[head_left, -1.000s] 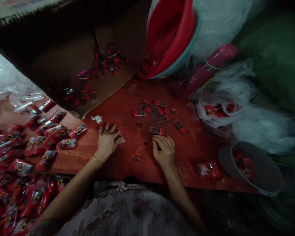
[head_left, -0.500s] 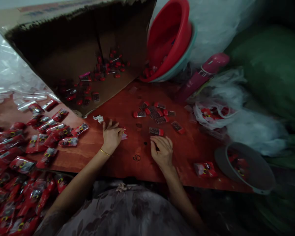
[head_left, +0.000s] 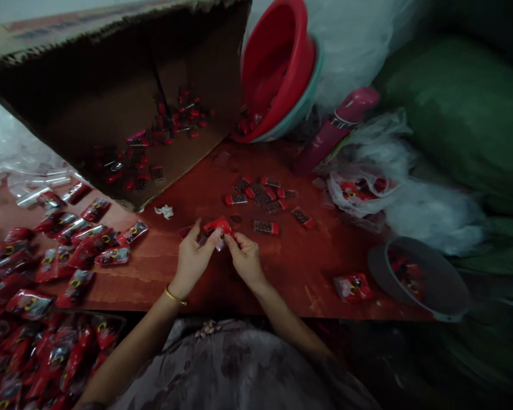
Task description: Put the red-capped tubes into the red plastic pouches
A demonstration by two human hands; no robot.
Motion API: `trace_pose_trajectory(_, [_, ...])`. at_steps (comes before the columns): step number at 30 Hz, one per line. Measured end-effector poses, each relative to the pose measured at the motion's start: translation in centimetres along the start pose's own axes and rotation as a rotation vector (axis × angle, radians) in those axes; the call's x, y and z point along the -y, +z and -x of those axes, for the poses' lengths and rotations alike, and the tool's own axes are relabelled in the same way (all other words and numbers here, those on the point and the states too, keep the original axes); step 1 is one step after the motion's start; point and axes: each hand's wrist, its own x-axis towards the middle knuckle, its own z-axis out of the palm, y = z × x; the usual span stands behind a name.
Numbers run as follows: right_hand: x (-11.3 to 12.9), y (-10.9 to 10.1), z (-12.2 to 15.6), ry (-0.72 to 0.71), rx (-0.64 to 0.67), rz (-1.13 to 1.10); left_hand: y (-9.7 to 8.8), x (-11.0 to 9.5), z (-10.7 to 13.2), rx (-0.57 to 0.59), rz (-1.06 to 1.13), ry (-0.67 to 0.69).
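A small red and clear plastic packet (head_left: 223, 223) is held between my two hands, just above the red tabletop (head_left: 154, 279). My left hand (head_left: 195, 253), with a gold bangle at the wrist, has its thumb pressed on the packet's left side. The fingertips of my right hand (head_left: 245, 257) pinch its lower right edge. Whether anything is inside the packet I cannot make out. To the right of the hands lies a dark, see-through little box with a red end (head_left: 265, 227). Several similar boxes (head_left: 271, 196) are scattered behind it.
A cardboard box (head_left: 183, 162) on its side holds more red-ended pieces. Filled red packets (head_left: 85, 245) pile up at left. A red basin (head_left: 299, 74), a pink bottle (head_left: 325, 139), a plastic bag (head_left: 363, 202) and a grey bowl (head_left: 447, 273) stand along the right. One packet (head_left: 353, 287) lies near the front edge.
My right hand has moved left, away from the little box, and now grips the packet. The packet, earlier under my left hand, is now between both hands. The view has shifted slightly.
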Motion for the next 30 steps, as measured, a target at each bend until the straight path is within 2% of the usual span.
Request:
trace_pose_trajectory(3, [-0.3, -0.4, 0.3, -0.066, -0.034, 0.127, 0.4, 0.2, 0.3, 0.103, 0.263, -0.159])
trace_pose_trajectory(6, [-0.4, -0.5, 0.5, -0.107, -0.071, 0.210, 1.0, 0.2, 0.6, 0.073, 0.426, -0.268])
trace_pose_trajectory(9, [-0.5, -0.4, 0.5, -0.135, -0.095, 0.263, 1.5, 0.0, 0.8, 0.052, 0.575, -0.437])
trace_pose_trajectory(12, [-0.3, -0.5, 0.4, -0.181, -0.025, 0.285, 1.6, -0.3, 0.5, 0.023, 0.632, -0.532])
trace_pose_trajectory(15, [0.0, -1.3, -0.2, -0.206, 0.061, 0.324, 1.3, -0.5, 0.0, -0.007, 0.646, -0.530])
trace_pose_trajectory(17, [0.0, -2.3, -0.8, -0.217, 0.043, 0.464, 1.1, -0.6, -0.4, -0.035, 0.637, -0.516])
trace_pose_trajectory(18, [-0.2, -3.0, -1.1, -0.202, -0.006, 0.585, 1.0, -0.7, -0.5, -0.048, 0.630, -0.512])
trace_pose_trajectory(20, [-0.8, -4.5, -1.6, -0.126, -0.129, 0.863, 0.8, -0.8, -0.8, -0.055, 0.621, -0.521])
trace_pose_trajectory(22, [-1.7, -6.2, -1.5, -0.059, -0.171, 1.059, 0.8, -0.9, -0.9, -0.028, 0.622, -0.556])
trace_pose_trajectory(24, [-2.5, -7.9, -0.8, -0.108, -0.095, 1.105, 0.9, -0.9, -1.0, 0.017, 0.638, -0.608])
trace_pose_trajectory(27, [-3.4, -10.2, 1.1, -0.275, 0.010, 1.040, 1.2, -0.7, -1.0, 0.062, 0.667, -0.667])
trace_pose_trajectory(29, [-3.6, -11.2, 2.3, -0.279, -0.043, 1.018, 1.3, -0.5, -1.0, 0.069, 0.677, -0.697])
trace_pose_trajectory(30, [-3.7, -11.4, 2.8, -0.223, -0.104, 1.034, 1.4, -0.5, -1.0, 0.074, 0.683, -0.709])
